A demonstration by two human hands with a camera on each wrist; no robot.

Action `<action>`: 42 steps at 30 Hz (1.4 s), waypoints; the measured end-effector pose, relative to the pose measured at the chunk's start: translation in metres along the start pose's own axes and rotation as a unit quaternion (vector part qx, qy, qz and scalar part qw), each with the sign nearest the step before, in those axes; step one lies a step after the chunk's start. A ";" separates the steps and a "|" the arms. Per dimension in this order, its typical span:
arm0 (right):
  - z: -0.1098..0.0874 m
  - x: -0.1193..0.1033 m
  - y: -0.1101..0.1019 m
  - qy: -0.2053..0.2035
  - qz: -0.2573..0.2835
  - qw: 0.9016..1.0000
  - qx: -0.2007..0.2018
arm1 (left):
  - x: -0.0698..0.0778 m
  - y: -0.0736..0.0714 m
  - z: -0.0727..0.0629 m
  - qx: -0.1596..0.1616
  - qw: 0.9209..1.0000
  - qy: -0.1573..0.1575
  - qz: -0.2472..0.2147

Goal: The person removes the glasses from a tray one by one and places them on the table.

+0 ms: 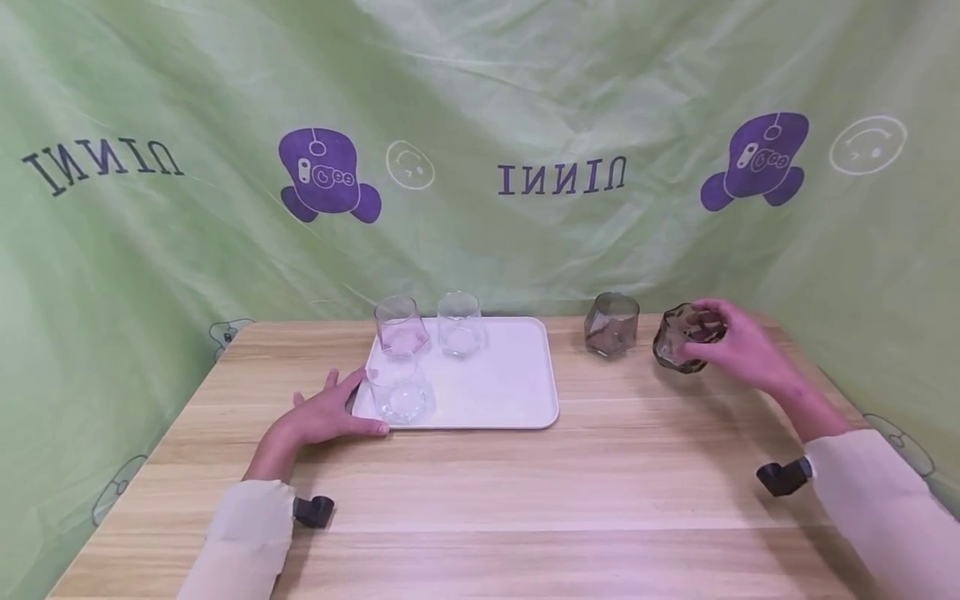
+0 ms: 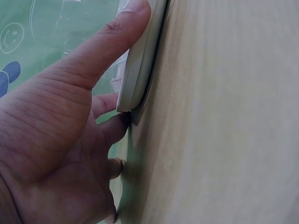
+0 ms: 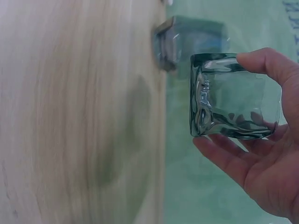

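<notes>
Right hand (image 1: 738,346), fingers round a glass (image 1: 671,342) mid-right — slick sides could slip; left hand (image 1: 326,414), fingers wide, touches the tray (image 1: 498,383).

A wood-grain table (image 1: 525,500) is carrying a white tray (image 1: 510,375); a smoky glass (image 1: 611,325) is standing right of the tray.

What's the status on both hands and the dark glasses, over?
Right hand holding dark glass, clear of table. Left hand touching tray at near-left corner. Other dark glass standing between held glass and tray.
</notes>
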State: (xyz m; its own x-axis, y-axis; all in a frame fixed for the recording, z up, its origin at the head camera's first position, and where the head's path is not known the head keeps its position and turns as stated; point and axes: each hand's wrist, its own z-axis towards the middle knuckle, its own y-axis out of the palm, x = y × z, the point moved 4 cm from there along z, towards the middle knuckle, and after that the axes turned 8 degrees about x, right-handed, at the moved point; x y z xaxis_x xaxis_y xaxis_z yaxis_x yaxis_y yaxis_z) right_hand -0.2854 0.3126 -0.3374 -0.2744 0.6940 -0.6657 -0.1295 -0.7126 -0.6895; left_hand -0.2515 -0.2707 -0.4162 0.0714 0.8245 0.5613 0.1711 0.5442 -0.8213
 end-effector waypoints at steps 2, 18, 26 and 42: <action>0.004 0.006 0.000 0.008 0.001 1.000 0.000 | 0.000 0.000 0.001 0.001 1.000 -0.001 0.001; 0.032 0.031 0.014 0.045 -0.018 0.999 -0.016 | 0.001 -0.001 -0.002 0.002 1.000 -0.005 -0.005; 0.038 0.038 0.017 0.065 -0.022 0.997 -0.030 | 0.001 -0.001 -0.001 -0.001 1.000 -0.008 -0.011; 0.043 0.042 0.020 0.083 0.001 0.994 -0.072 | 0.000 0.001 0.000 -0.001 1.000 -0.007 -0.004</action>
State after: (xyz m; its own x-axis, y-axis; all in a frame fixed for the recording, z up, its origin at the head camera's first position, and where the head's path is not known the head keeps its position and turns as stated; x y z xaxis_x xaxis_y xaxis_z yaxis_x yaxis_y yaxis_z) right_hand -0.3406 0.3233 -0.3673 -0.1125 0.7085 -0.6967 0.0112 -0.7002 -0.7139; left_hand -0.2511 -0.2702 -0.4168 0.0559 0.8218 0.5671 0.1736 0.5513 -0.8160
